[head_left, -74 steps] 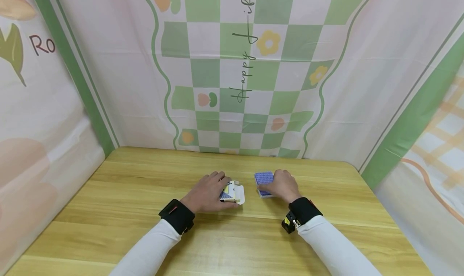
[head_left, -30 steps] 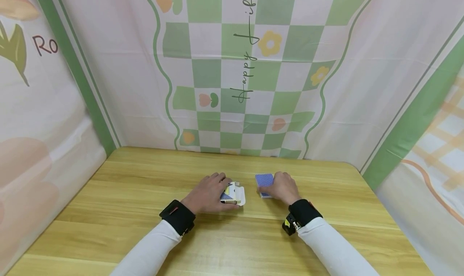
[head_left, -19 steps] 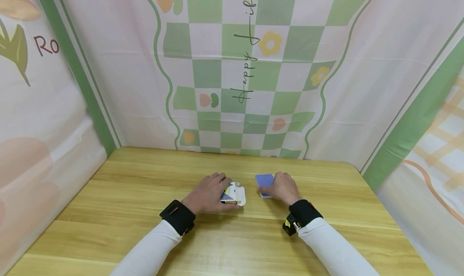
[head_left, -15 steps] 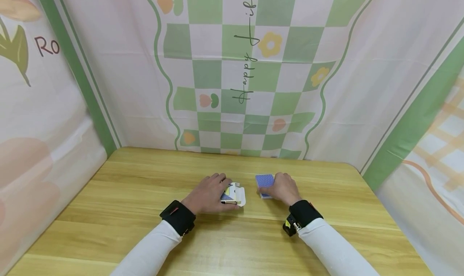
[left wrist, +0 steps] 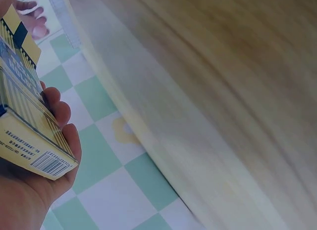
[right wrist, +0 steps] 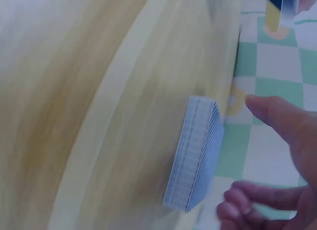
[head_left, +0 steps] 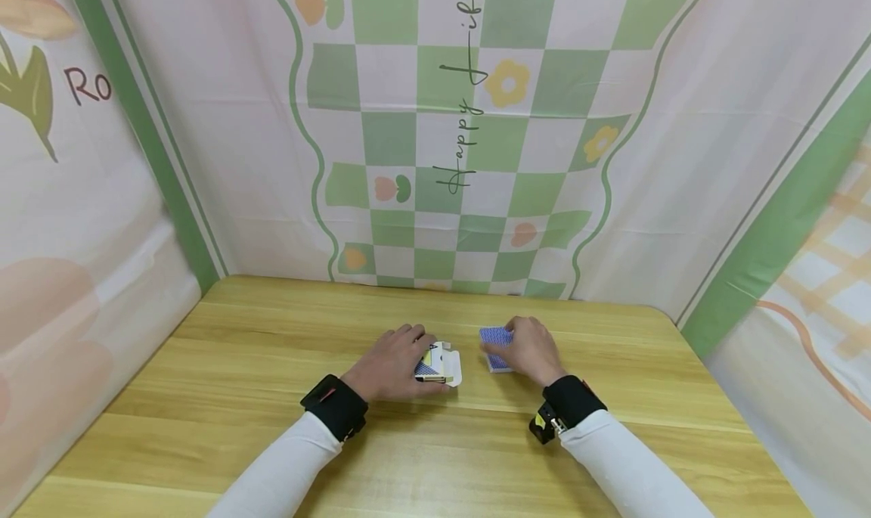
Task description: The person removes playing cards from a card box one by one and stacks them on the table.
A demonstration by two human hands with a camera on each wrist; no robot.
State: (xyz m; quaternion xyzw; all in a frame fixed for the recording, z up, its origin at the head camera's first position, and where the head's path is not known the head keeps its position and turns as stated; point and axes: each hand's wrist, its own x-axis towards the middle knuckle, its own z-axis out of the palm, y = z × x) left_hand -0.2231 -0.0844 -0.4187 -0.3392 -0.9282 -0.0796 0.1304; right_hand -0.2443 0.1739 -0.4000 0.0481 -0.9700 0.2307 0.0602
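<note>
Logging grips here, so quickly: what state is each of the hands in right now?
Left hand: closed, holding the card box.
Right hand: open, apart from the deck of cards.

"Happy Life" runs sideways in script up the checked back cloth (head_left: 381,136), "Ro" stands on the left cloth (head_left: 129,276), a letter "A" shows on the card box (head_left: 438,362), and its end bears a barcode (left wrist: 51,163) beside print too blurred to read.
</note>
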